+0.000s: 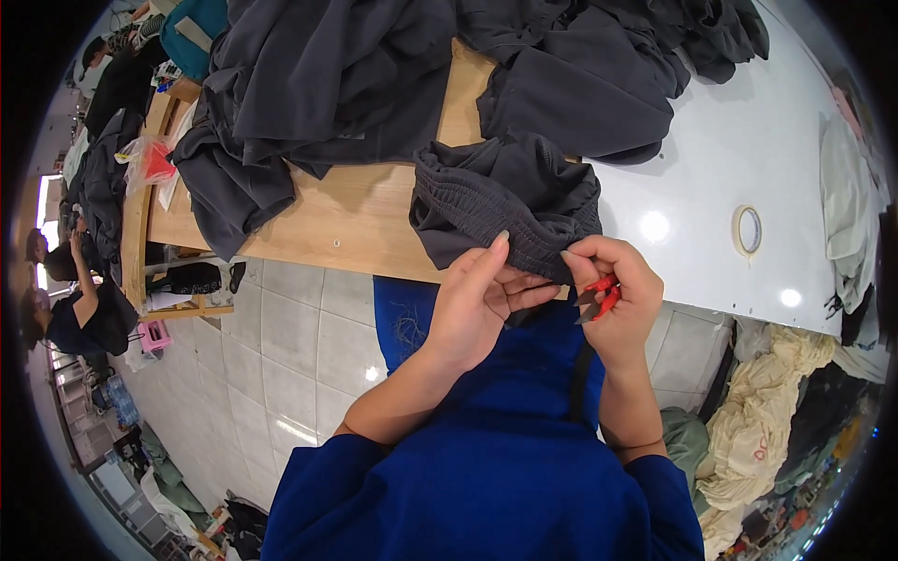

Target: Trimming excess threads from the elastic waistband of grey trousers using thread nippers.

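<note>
A dark grey garment (524, 201) with a gathered elastic waistband lies bunched at the table's near edge, its band drawn toward me. My left hand (479, 304) pinches the band from its near side, thumb on top and fingers underneath. Close by on the right, my right hand (617, 290) grips the band's edge between thumb and forefinger. Tucked in that same hand is a pair of small red-handled thread snips (599, 301), dark blades pointing left. The garment's underside is hidden by my fingers.
Piles of dark grey garments (346, 75) cover the far side of the wooden table (365, 210). A tape roll (746, 231) lies on the white tabletop (692, 206) at right. Cream cloth bundles (762, 421) sit below it. Other people (79, 290) work at far left.
</note>
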Tool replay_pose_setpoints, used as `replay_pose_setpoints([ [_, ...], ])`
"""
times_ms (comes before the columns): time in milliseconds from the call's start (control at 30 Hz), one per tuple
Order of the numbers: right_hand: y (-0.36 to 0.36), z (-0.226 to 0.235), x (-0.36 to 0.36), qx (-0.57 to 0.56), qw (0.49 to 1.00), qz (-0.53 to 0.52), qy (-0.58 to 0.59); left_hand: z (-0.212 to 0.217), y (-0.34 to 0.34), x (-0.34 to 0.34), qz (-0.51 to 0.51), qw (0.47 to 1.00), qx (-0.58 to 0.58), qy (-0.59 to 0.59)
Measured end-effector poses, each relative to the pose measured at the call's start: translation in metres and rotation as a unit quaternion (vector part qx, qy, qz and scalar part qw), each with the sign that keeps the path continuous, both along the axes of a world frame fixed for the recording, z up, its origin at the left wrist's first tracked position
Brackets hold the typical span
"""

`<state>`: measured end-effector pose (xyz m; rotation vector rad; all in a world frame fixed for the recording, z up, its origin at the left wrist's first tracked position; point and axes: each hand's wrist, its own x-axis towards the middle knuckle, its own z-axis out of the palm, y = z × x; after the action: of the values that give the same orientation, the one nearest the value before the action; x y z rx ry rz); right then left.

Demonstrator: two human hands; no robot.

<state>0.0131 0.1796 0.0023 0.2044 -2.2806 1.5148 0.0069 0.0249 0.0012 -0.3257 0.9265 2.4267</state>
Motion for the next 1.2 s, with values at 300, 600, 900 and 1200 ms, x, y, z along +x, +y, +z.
replay_pose_setpoints([
  [300, 0.027, 0.018, 0.019, -0.279, 0.934, 0.203, -0.087, -0.004, -0.001, -0.001, 0.025, 1.000, -0.018, 0.000],
  [600, 0.006, 0.007, 0.024, -0.217, 0.967, 0.058, -0.122, -0.013, -0.004, 0.004, 0.024, 0.998, 0.039, 0.032],
  [900, 0.007, 0.010, 0.015, 0.119, 0.991, -0.038, 0.040, -0.010, -0.008, 0.006, -0.023, 0.995, 0.063, 0.077],
  [1200, 0.006, 0.009, 0.017, 0.156, 0.986, -0.047, 0.036, -0.006, -0.007, 0.008, -0.028, 0.996, 0.055, 0.063],
])
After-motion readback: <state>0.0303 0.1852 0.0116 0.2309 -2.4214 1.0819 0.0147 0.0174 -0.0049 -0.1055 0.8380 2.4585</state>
